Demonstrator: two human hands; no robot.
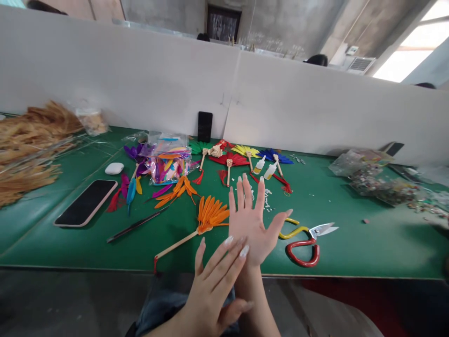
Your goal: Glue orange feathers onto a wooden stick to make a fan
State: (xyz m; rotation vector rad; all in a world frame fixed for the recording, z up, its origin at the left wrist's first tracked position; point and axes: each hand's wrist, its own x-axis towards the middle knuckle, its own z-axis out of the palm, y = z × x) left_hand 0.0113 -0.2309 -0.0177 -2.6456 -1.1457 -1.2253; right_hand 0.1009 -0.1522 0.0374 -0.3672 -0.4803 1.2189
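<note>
Touching the wide-spread right hand, the left hand is open too; both hold nothing. The orange fan lies lower middle, probably for easy reaching.

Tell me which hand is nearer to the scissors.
Right. The right hand is raised just left of the scissors; the left hand is lower in view and farther left.

- A craft workshop, by its green workbench.
- Handmade-looking feather fans: an orange feather fan near the front, a red feather fan among others behind.
- Supplies: bagged loose feathers, scissors, straw-coloured fibre.
- Beyond a white partition, a grey wall (seemingly bare concrete).
</note>
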